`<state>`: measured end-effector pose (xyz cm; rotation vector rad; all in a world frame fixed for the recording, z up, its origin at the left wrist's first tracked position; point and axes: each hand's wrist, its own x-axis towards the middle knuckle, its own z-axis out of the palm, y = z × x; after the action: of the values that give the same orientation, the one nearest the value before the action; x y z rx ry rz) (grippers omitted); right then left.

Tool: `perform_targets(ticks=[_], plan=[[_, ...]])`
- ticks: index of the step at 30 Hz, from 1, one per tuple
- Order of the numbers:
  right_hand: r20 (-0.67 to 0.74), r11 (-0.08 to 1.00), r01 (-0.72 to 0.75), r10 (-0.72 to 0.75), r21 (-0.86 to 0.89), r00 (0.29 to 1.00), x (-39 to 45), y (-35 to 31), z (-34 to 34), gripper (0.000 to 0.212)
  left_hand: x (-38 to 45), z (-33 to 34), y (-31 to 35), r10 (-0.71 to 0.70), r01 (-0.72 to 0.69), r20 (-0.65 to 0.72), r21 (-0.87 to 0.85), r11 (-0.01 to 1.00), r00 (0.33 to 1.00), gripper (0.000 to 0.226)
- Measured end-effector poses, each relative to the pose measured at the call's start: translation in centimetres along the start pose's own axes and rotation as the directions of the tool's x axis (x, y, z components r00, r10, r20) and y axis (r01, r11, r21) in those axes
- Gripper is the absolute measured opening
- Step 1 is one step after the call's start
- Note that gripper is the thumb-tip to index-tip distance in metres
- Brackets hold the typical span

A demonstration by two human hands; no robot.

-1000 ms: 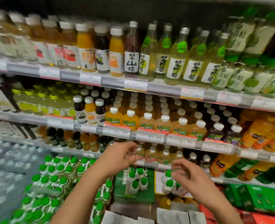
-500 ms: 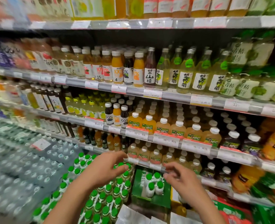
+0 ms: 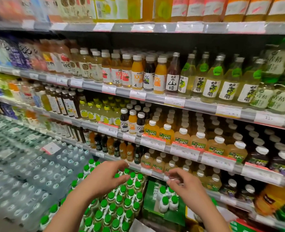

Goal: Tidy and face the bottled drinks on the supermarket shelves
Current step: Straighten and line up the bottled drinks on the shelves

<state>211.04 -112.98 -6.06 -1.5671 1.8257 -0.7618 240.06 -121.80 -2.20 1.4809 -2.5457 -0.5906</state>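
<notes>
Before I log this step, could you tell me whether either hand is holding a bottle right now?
No, the left hand and right hand hover with loosely curled fingers above the green-capped bottles, gripping nothing.

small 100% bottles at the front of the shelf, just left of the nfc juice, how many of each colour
dark bottles: 2
orange bottle: 1
total: 3
</notes>
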Motion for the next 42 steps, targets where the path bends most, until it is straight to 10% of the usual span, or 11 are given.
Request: perform_targets(ticks=[16,27,42], plan=[[-0.185,0.998,-0.058,0.055,-0.009,0.981,19.6,-13.7,8.1,0.026,16.2,-10.4,-17.1,0.203,-0.201,0.043,-0.044,0.979,0.978,0.042],[-0.229,0.871,-0.180,0.080,-0.457,0.970,35.5,-17.7,10.6,0.082,20.4,-14.0,-20.0,0.392,-0.388,0.017,-0.111,0.915,0.920,0.046],[-0.204,0.762,-0.171,0.053,-0.624,0.978,37.8,-14.6,12.2,0.064,19.2,-13.7,-18.6,0.379,-0.382,-0.053,-0.085,0.920,0.924,0.046]])
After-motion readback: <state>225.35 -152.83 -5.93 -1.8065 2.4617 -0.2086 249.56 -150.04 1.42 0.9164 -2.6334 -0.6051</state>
